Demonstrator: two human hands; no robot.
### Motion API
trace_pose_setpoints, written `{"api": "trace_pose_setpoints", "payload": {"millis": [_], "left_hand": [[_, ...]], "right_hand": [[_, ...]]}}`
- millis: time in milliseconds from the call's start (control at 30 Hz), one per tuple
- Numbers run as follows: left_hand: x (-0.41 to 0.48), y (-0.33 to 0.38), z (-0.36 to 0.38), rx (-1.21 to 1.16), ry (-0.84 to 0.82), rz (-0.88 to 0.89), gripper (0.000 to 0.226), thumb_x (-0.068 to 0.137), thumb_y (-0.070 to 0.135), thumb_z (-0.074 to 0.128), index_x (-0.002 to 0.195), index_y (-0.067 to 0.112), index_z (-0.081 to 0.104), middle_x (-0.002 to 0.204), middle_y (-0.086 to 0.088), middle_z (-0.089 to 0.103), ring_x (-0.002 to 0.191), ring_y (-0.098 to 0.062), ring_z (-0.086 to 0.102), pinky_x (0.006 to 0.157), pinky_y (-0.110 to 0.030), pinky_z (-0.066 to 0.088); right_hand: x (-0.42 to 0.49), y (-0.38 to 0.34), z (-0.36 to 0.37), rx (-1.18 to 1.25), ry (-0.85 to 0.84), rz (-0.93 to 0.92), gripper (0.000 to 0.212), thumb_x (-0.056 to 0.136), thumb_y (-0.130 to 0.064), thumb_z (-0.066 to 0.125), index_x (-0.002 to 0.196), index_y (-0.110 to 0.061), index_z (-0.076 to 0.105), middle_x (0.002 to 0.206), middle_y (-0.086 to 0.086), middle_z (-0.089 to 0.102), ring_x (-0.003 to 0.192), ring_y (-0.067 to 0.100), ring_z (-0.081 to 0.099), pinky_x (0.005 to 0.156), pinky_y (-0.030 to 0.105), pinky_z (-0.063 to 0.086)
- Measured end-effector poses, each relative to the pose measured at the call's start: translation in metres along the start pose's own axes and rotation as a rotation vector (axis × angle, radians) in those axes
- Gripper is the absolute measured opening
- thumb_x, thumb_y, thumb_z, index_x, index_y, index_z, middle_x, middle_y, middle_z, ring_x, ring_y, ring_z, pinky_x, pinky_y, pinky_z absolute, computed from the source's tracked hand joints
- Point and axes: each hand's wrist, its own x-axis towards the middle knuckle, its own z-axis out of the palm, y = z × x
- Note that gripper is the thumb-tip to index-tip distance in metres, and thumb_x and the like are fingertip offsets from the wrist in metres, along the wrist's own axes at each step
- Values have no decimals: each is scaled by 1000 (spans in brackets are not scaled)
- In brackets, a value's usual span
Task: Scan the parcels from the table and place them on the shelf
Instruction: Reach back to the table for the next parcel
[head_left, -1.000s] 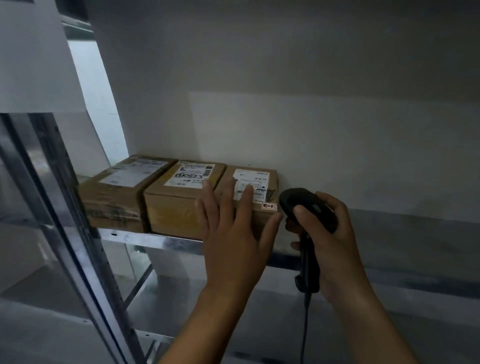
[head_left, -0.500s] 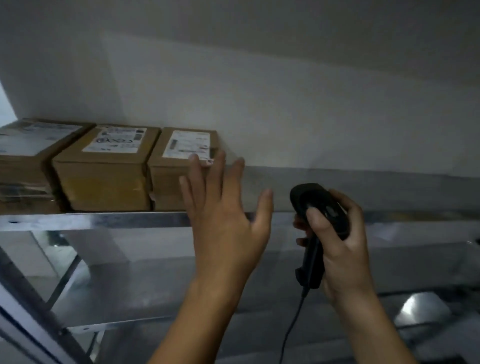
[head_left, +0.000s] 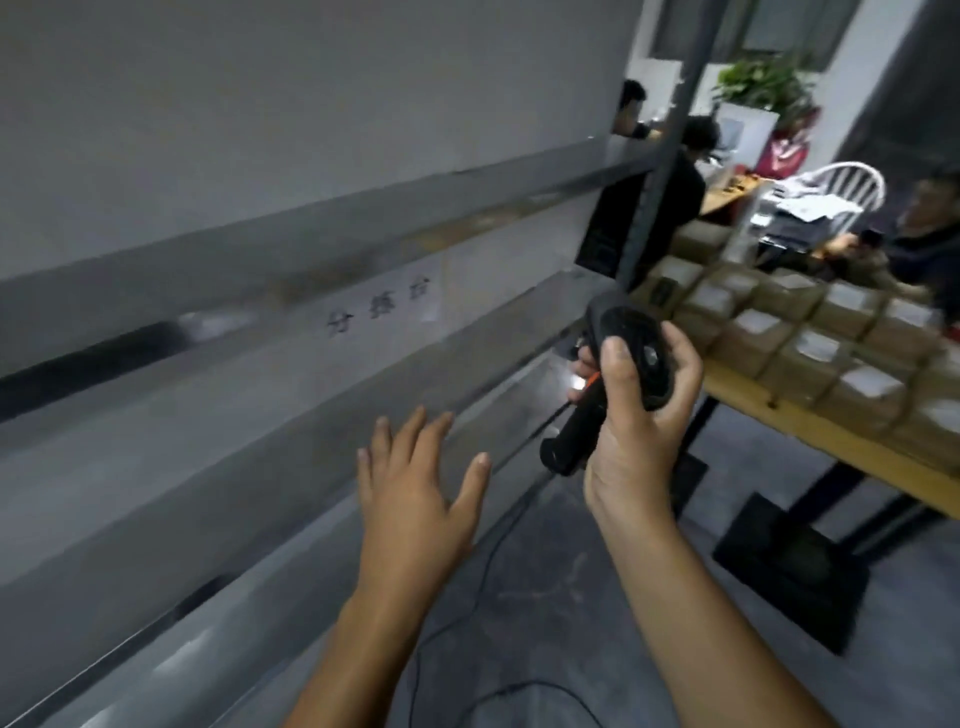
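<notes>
My right hand (head_left: 641, 415) grips a black handheld barcode scanner (head_left: 618, 364) with an orange trigger; its cable (head_left: 488, 551) trails down to the floor. My left hand (head_left: 415, 493) hovers empty with fingers spread, beside the metal shelf (head_left: 322, 364). Several brown parcels (head_left: 810, 338) with white labels lie in rows on a wooden table (head_left: 810, 431) at the right. The parcels placed on the shelf are out of view.
A dark shelf upright (head_left: 660, 171) stands between shelf and table. The table's black legs and base plate (head_left: 784, 566) sit on the grey floor. Behind the table are seated people (head_left: 930, 234), a white chair (head_left: 841, 192) and a potted plant (head_left: 769, 88).
My view has swung right, from the shelved parcels to the table. My left hand has left the boxes and dropped lower. My right hand still holds the scanner.
</notes>
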Motion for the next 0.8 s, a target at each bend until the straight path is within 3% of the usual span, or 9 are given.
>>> {"api": "trace_pose_setpoints", "payload": {"millis": [67,233,333,467,533,633,733,800], "left_hand": [[4,41,43,-11,-79,46,75,89,72,34,149,30,50,164,3,38,158,-25,13,127,-48,5],[14,145,148,-42,-213,173,79,88,75,31,148,28,52,163,1,40,158,-27,14,127,-54,8],[14,201,199,-75,-265,250,74,90,73,36,147,29,53,163,2,40,158,-28,14,125,-57,11],[16,258,254,-86,-371,332,86,83,81,29,151,32,48,167,1,32,159,-28,9,125,-54,10],[19,281,279,-87,-415,385,87,83,81,28,153,34,45,169,3,27,159,-26,5,126,-53,7],[23,313,317,-87,-482,454,88,82,82,26,156,37,40,170,6,23,159,-24,0,127,-52,2],[30,346,362,-100,-562,490,86,83,82,26,157,39,36,172,7,18,160,-23,-4,126,-48,-3],[37,369,395,-108,-601,511,77,92,79,37,159,40,32,172,9,14,159,-21,-7,126,-46,-7]], "right_hand": [[36,-15,-49,4,113,-19,59,93,-29,76,145,-24,46,125,9,72,99,23,75,77,36,58],[109,-45,-172,-111,248,-59,52,96,-26,76,139,-32,48,107,-14,76,91,19,75,77,35,60],[134,-61,-237,-130,350,-32,48,96,-28,76,136,-37,49,122,-5,69,102,22,75,75,29,60],[159,-77,-299,-158,442,-22,46,96,-27,76,133,-38,51,123,2,71,101,22,76,73,30,61],[173,-79,-325,-213,452,-37,48,94,-29,79,132,-40,52,127,1,69,108,24,74,79,35,63],[191,-81,-363,-307,482,-45,59,84,-45,83,134,-44,53,129,-7,69,115,23,71,98,55,59],[212,-85,-399,-396,484,-42,60,82,-48,83,133,-50,52,130,-11,68,118,22,71,102,59,56],[234,-88,-423,-447,483,-47,56,87,-41,85,131,-52,52,128,-17,67,117,20,71,100,58,57]]}}
